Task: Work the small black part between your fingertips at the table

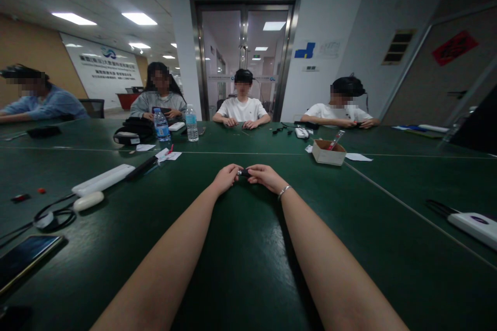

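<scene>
Both my arms reach forward over the dark green table (240,248). Between my hands is a small black object with a silvery metal end (243,172); it could be a USB stick, but its size hides the exact kind. The fingers of my left hand (226,179) pinch the silvery end. At the black end, my right hand (267,177) grips with thumb and fingers, a silver bracelet (284,192) round its wrist. My fingertips cover part of the object, which is held just above or on the tabletop.
To the left lie a white power strip (103,180), a white mouse-shaped object (88,201), a black cable (54,219) and a phone (29,258). Farther off stand two water bottles (192,124) and a small box (329,153). Several people sit around the table.
</scene>
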Available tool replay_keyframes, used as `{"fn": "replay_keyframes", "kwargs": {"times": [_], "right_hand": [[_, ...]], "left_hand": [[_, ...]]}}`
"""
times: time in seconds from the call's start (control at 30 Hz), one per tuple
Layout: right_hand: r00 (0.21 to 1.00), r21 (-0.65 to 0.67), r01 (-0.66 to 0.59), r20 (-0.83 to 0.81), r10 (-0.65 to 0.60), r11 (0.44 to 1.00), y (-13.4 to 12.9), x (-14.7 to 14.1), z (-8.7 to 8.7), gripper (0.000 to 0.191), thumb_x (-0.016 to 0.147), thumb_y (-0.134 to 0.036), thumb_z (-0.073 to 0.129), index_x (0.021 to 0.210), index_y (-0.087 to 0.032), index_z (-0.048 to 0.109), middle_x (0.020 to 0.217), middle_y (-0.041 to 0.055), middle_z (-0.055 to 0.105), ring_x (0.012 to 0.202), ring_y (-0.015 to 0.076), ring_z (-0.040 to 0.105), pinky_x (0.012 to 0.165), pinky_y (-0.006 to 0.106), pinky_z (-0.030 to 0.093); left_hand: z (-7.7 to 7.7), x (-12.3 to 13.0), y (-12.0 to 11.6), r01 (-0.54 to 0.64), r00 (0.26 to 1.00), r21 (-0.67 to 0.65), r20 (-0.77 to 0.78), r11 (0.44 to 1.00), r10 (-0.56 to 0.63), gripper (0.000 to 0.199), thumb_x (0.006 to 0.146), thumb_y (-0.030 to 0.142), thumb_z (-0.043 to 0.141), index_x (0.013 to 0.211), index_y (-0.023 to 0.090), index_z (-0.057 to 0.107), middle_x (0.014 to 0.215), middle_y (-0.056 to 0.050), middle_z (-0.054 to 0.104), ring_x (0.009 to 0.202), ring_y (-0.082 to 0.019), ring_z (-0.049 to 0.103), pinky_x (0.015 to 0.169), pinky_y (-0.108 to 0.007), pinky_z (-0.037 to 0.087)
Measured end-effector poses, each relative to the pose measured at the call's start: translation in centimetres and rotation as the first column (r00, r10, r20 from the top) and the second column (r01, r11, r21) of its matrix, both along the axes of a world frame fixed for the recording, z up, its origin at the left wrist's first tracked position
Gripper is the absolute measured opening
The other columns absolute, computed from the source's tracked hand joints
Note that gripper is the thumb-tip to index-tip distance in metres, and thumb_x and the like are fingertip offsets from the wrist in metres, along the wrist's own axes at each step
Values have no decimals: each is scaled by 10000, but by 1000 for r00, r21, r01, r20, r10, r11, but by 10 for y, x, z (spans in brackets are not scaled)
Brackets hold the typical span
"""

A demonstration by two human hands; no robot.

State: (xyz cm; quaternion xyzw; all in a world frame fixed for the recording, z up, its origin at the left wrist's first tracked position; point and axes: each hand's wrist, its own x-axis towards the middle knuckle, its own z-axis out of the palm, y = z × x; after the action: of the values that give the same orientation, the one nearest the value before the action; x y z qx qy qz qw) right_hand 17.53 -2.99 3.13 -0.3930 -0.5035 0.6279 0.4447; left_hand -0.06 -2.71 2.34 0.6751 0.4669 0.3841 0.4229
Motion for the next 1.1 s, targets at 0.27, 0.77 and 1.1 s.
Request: {"fn": "replay_keyframes", "kwargs": {"times": [0.27,0.77,1.1], "right_hand": [[1000,-4,9,2,-9,1000,0,0,-1,116,832,19,542,918,-47,583,681,70,636,524,97,621,522,149,543],[1000,-22,13,1,-13,1000,-2,-1,2,103,859,14,500,900,-49,571,706,79,637,519,90,614,515,146,535],[986,76,11,162,-23,997,2,-3,0,220,909,-174,490,718,-79,542,540,43,569,391,64,514,341,110,420]], "left_hand": [[-5,0,4,-14,1000,17,3,1000,14,282,809,299,431,1005,162,581,684,-5,517,533,-79,449,420,-151,340],[-4,0,2,4,1000,24,17,1000,-4,262,795,263,458,1004,161,578,705,-15,536,597,-97,483,441,-158,359],[-5,0,2,24,999,87,29,996,-26,256,764,246,505,995,161,579,702,-12,526,598,-102,494,443,-168,375]]}}
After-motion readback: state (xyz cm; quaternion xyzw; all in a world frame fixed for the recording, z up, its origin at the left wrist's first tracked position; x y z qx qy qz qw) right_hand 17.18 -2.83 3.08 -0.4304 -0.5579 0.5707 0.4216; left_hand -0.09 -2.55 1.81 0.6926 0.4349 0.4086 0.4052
